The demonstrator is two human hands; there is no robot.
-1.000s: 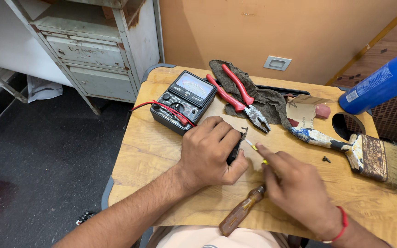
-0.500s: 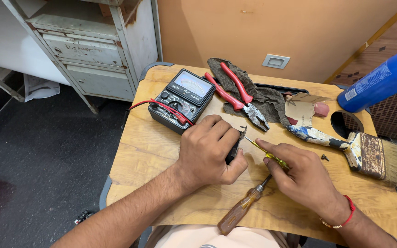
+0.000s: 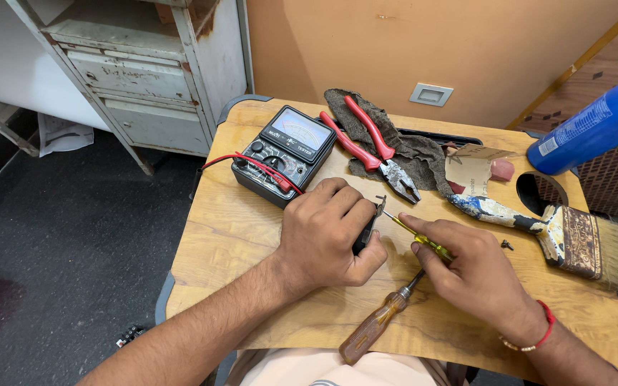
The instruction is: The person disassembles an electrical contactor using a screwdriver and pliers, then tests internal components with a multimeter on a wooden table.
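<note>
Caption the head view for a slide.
Left hand steadies a small dark part while right hand applies a yellow-handled screwdriver.

Your left hand (image 3: 327, 232) lies palm down, fingers curled tight in a closed grasp, knuckles up, thumb tucked along the right side. Left forearm runs in from lower left. Your right hand (image 3: 470, 268) sits just beside it, fingers pinched shut, index extended toward the left hand.

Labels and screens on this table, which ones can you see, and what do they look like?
Meter: back left, black box, pale dial window.
Blue can: far right, tilted cylinder, white label patch.
Cardboard scrap: behind the paintbrush, tan, printed.
</note>
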